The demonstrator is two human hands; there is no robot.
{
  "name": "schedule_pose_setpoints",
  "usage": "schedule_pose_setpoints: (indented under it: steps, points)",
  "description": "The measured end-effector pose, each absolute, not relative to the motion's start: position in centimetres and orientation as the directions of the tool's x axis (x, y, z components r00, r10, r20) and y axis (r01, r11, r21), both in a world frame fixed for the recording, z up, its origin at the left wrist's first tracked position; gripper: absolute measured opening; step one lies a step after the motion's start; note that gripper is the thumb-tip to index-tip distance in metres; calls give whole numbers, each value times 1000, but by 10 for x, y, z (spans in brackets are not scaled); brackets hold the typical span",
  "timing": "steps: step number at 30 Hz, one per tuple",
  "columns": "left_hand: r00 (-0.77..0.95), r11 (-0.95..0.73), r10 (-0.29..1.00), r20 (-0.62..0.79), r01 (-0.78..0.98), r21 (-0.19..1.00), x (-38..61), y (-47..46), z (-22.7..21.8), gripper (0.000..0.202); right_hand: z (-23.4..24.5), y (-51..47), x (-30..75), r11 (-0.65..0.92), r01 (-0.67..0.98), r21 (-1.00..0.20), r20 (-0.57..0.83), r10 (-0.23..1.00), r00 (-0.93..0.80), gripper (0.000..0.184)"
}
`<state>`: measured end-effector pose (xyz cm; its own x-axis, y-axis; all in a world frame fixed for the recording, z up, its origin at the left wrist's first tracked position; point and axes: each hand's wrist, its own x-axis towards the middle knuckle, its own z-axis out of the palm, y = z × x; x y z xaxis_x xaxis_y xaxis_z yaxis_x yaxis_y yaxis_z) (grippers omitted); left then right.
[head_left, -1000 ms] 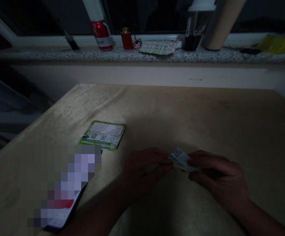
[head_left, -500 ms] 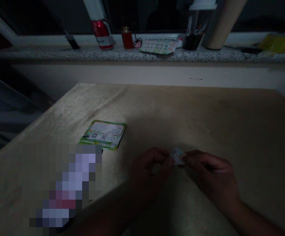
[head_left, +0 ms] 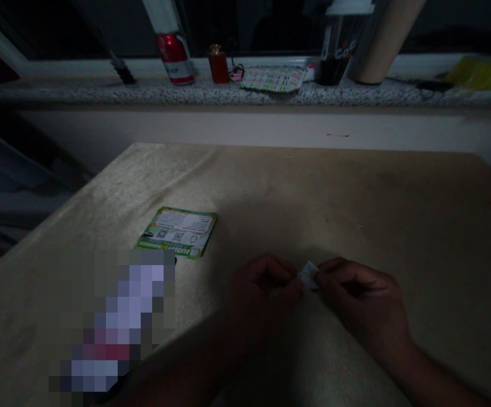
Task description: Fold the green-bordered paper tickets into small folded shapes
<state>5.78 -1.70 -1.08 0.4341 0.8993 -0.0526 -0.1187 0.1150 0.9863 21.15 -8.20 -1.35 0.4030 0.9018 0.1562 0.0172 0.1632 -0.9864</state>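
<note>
Between my two hands is a small folded piece of paper [head_left: 309,275], pale with faint coloured print, coming to a point at the top. My left hand [head_left: 266,288] pinches its left side between thumb and fingertips. From the other side my right hand [head_left: 362,299] grips the paper's right edge, thumb against curled fingers. Both hands are just above the table [head_left: 296,181], in dim light with shadow around them. The paper's lower part and the fingertips behind it are hard to make out.
Left of my hands lies a green printed card [head_left: 180,232]. Nearer me is a pixelated, blurred-out object [head_left: 118,322]. On the granite sill [head_left: 211,97] stand a red can [head_left: 175,59], a small red bottle [head_left: 219,65], a blister pack [head_left: 273,79], a lidded cup [head_left: 336,51] and a cardboard tube [head_left: 387,42].
The paper has turned between my fingers and now shows a pointed top and a different face. My left hand has shifted slightly to the right. My right hand has barely moved.
</note>
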Motion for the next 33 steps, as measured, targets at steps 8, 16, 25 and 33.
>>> schedule_pose_setpoints:
  steps: [8,16,25,33]
  points:
    - [527,75,850,-14,-96,993,52,-14,-10,9,-15,-82,212,140,32,-990,141,898,417,17]
    - [622,-445,722,302,84,892,47,-10,-8,25,-12,-79,215,65,-91,-994,18,894,447,11]
    - [716,-500,652,248,161,851,36,-1,-6,15,-6,-84,233,246,323,-914,297,947,120,20]
    - [816,-465,556,160,145,873,30,1,3,19,-3,-85,237,428,442,-788,448,892,-65,25]
